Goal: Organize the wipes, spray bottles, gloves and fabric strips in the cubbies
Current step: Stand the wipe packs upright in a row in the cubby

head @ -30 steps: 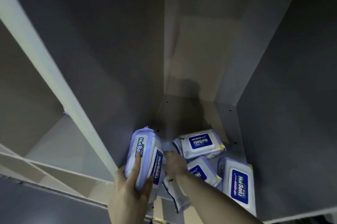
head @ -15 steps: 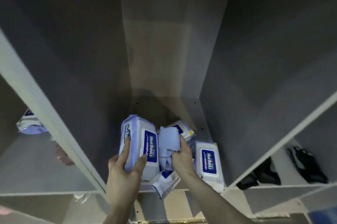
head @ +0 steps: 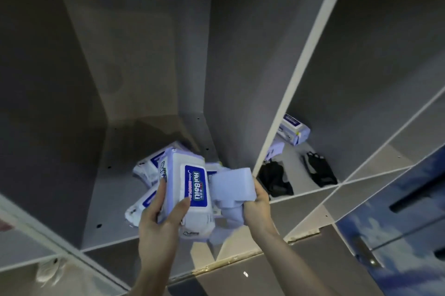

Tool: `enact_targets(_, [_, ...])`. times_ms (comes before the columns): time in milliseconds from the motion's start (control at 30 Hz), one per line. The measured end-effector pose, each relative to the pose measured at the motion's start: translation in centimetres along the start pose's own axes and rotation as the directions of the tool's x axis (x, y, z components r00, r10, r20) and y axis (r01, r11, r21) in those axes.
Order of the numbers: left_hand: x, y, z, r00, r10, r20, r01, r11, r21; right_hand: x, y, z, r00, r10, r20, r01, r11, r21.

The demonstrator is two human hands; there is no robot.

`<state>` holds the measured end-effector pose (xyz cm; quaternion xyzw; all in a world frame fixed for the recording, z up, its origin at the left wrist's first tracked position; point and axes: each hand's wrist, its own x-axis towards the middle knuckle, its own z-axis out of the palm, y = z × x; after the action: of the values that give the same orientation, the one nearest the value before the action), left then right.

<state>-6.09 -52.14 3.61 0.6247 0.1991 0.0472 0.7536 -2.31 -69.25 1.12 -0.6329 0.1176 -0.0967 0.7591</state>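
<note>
My left hand (head: 160, 219) grips a white and lavender wipes pack (head: 186, 187) with a blue label, held upright at the front of the middle cubby. My right hand (head: 258, 201) holds a bunched pale lavender fabric strip (head: 232, 187) just right of that pack. Behind my hands, more wipes packs (head: 147, 168) lie in a loose pile on the cubby floor (head: 113, 189), partly hidden. In the cubby to the right lie another wipes pack (head: 292, 128), a lavender strip (head: 275, 150) and two black gloves (head: 274, 179) (head: 319, 171).
A white divider (head: 296, 79) separates the middle cubby from the right one. A pale object (head: 47, 270) sits in the lower left cubby. Blue patterned flooring (head: 404, 247) shows at the lower right. The upper part of the middle cubby is bare grey wall.
My right hand has drawn the lavender strip out of the pile and toward the right. The view has swung right, revealing the right cubby's gloves and pack. My left hand keeps its pack.
</note>
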Motion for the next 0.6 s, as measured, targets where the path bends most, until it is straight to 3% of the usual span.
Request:
enact_targets(300, [-2.8,-1.3,8.2,0.985,0.007,-0.172,-0.025,0.994,-0.103,8.2,-0.6,-15.9,0.961,0.037,-0.274,-0.093,0.976,-0.195])
enact_targets(467, [-3.6,-1.6,9.2,0.945,0.001,-0.328,-0.028,0.997,-0.078,14.9,-0.5,-17.5,0.978,0.066,-0.198,-0.125,0.945,-0.302])
enact_targets(600, [-4.0,-1.1,8.2,0.910,0.016,-0.415,-0.052,0.996,-0.076,18.2,0.3,-16.7,0.966,0.258,0.007,-0.229,0.869,-0.438])
